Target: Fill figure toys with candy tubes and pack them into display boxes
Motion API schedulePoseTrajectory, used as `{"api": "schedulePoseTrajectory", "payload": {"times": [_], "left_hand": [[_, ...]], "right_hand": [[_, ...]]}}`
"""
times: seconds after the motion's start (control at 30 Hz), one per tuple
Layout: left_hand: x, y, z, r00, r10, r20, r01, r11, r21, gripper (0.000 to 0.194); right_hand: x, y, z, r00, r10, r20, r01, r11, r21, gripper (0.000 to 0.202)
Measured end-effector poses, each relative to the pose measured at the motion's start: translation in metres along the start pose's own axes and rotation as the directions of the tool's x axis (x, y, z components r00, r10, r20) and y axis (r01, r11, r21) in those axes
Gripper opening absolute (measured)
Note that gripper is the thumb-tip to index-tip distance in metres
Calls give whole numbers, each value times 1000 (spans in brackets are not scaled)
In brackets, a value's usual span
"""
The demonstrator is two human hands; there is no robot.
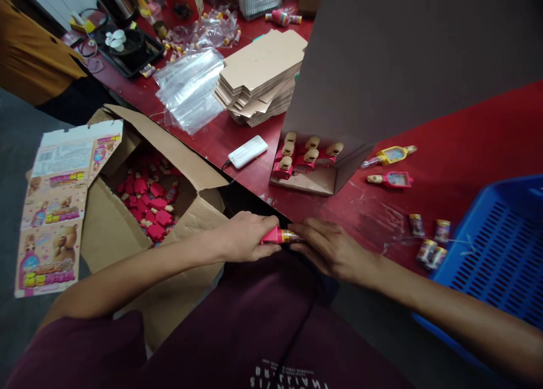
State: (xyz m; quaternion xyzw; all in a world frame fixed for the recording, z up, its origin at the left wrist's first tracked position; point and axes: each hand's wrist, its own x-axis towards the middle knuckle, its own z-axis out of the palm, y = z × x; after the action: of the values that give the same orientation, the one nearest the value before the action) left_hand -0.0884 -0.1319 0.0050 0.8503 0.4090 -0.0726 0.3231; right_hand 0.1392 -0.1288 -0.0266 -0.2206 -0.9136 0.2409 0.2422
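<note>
The pink toy (271,236) that we hold is glossy and bright, with a short tube at its right end that looks see-through with a yellow band; our fingers hide the rest, so we cannot tell its full shape. It is near, just off the red table (487,134), in front of our dark shirt. Our left hand (250,237) pinches its pink body between thumb and fingers, and our right hand (324,245) has its fingertips drawn together on the tube end. Counting, we see six bear heads (311,155) at the open near end of one dark box (399,55). To its right lie one yellow toy (393,154) and one pink bear toy (396,179). Four small tubes (442,230) lie beside one blue basket (492,253) at the right. On the left, one carton (169,143) holds a pile of pink toys too crowded to count. Farther off are one white power bank (248,151) and one stack of flat cardboard (263,61).
</note>
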Motion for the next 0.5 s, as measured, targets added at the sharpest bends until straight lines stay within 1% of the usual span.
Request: {"api": "schedulePoseTrajectory", "payload": {"times": [0.03,0.1,0.17,0.2,0.23,0.3,0.37,0.4,0.43,0.5], "left_hand": [[1,0,5,1000,-4,-4,4,1000,5,24],[2,-1,15,1000,-11,-11,11,1000,12,26],[2,-6,22,999,6,-48,-5,1000,16,29],[1,-9,23,996,22,-89,-21,1000,15,32],[0,-13,22,989,34,-147,-34,999,9,37],[-2,-21,16,961,24,-277,-30,999,-19,40],[-3,-25,8,934,13,-358,-24,999,-28,37],[-1,-24,5,932,31,-362,-35,999,-5,34],[2,-22,3,936,66,-344,-56,998,39,33],[11,-12,1,951,154,-267,-118,982,146,33]], "right_hand": [[1,-2,0,997,68,26,-69,995,78,21],[3,-5,-2,975,186,123,-206,962,178,20],[5,-4,-4,942,255,216,-296,938,182,19],[4,-2,-5,932,276,236,-318,934,161,19],[3,0,-5,927,294,232,-330,934,136,18],[-1,7,-4,924,339,176,-359,928,99,21],[-7,11,0,925,369,88,-374,925,59,26],[-10,11,3,928,372,36,-373,928,18,27],[-12,9,7,932,362,-14,-363,931,-33,29],[-16,3,14,941,326,-89,-336,931,-140,45]]}}
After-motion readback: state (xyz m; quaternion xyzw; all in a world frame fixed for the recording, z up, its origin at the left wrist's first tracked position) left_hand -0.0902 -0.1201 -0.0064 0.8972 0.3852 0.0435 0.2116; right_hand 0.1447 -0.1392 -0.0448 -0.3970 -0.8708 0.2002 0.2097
